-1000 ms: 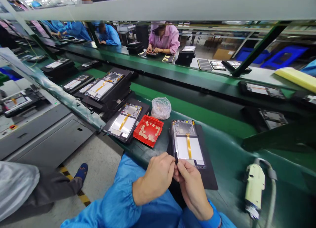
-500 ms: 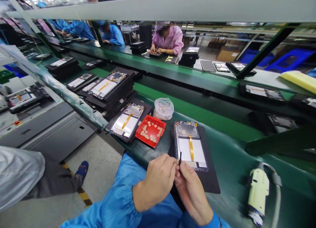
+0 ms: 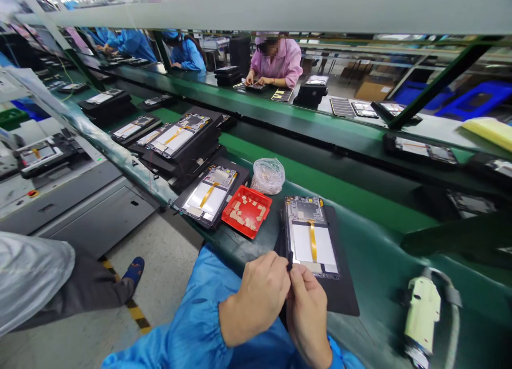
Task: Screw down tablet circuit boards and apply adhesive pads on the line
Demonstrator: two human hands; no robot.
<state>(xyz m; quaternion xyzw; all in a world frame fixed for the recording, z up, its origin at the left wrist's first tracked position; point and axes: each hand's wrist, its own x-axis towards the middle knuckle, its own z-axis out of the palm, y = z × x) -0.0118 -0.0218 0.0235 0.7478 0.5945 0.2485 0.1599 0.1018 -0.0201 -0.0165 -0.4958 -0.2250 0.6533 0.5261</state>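
A small black strip [image 3: 290, 259] stands up between my fingertips, just in front of the tablet's near edge; its lower part is hidden. My left hand [image 3: 260, 294] is closed, its fingertips against the strip from the left. Pinched on the same piece from the right is my right hand [image 3: 307, 309], thumb and finger together. Just beyond them lies an opened tablet [image 3: 302, 238], with a white battery and an orange flat cable, on a black foam pad [image 3: 344, 289]. A red tray [image 3: 248, 232] with several small beige pieces sits to the left.
A clear plastic bag [image 3: 269, 176] of small parts stands behind the tray. More opened tablets [image 3: 208, 193] on black pads lie stacked at left. A cream power tool [image 3: 422, 313] with a cable rests at right. Across the line, a person in pink [image 3: 278, 65] works.
My right hand has turned and drawn closer to the left, its thumb now over the strip's lower part. Less of the black strip shows. The whole view has shifted slightly.
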